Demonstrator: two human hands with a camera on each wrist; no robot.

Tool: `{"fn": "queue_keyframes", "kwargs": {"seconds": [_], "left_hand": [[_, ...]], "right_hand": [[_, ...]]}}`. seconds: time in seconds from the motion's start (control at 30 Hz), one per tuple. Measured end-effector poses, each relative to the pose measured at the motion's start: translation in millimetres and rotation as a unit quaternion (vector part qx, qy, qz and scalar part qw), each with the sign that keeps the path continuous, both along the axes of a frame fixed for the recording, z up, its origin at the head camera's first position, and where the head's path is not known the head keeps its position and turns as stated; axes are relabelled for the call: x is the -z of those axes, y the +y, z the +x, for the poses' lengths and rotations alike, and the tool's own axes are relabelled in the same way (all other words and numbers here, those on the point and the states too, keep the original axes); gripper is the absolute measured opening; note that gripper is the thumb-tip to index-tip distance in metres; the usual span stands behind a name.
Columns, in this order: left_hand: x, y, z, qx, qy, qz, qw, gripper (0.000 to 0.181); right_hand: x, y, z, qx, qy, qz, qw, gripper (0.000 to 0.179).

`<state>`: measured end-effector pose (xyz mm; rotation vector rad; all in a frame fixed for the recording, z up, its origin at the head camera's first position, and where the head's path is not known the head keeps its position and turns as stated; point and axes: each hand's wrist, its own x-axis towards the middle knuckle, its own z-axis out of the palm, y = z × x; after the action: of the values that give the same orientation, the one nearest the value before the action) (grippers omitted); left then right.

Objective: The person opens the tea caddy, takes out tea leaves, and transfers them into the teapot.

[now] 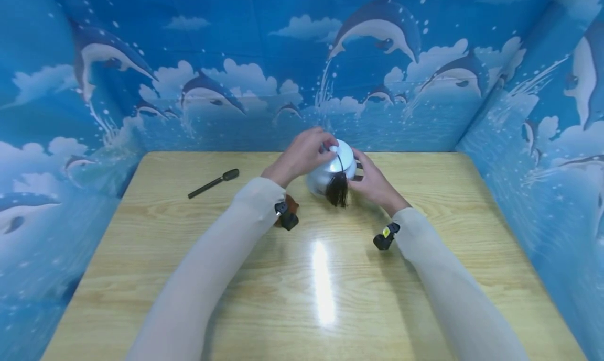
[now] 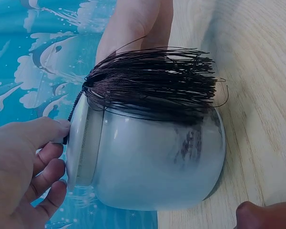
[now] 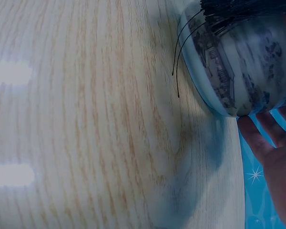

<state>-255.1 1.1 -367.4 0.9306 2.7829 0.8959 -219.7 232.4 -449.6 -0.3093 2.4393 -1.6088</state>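
A lidded ceramic jar [image 1: 318, 182] stands upright near the table's back edge, pale with dark painted scenery in the right wrist view. Its pale lid [image 2: 78, 148] sits on the mouth. A black tassel [image 1: 337, 189] hangs from a cord over the lid and down the jar's front. My left hand [image 1: 306, 154] pinches at the top of the lid, where the cord runs, thumb against the cord and the other fingers curled. From the other side my right hand [image 1: 375, 185] holds the jar's body, thumb and fingers spread around it; several fingertips [image 3: 250, 129] touch its wall.
A dark thin-handled tool [image 1: 213, 184] with a thicker end lies on the wooden table [image 1: 264, 293], left of the jar. Partly behind my left wrist is a reddish-brown object [image 2: 264, 217]. A blue dolphin-print curtain [image 1: 255, 88] encloses the table's back and sides.
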Motion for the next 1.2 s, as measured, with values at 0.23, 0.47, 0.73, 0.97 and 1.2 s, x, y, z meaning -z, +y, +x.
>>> {"fn": "queue_keyframes", "kwargs": {"seconds": [0.23,0.47,0.73,0.97,1.2], "left_hand": [[3.6,4.2,-2.9,0.006,0.014,0.001,0.9999,0.028],[4.7,5.8,-1.7,0.014,0.023,0.0,0.9996,0.025],[6.3,6.8,-0.6,0.017,0.03,-0.031,0.9989,0.025],[9.1,7.0,-2.7,0.021,0.017,-0.029,0.9992,0.039],[12.7,5.4,-3.4,0.044,0.028,-0.036,0.998,0.04]], "right_hand": [[-1.3,0.8,1.0,-0.002,-0.004,0.007,1.0,0.092],[-0.5,-0.4,1.3,0.003,-0.003,0.006,1.0,0.092],[-1.3,-0.9,3.0,0.003,-0.009,-0.004,0.9999,0.09],[-3.0,-0.7,4.0,0.003,-0.009,-0.006,0.9999,0.092],[-1.3,-1.4,2.4,0.008,-0.007,-0.01,0.9999,0.09]]}}
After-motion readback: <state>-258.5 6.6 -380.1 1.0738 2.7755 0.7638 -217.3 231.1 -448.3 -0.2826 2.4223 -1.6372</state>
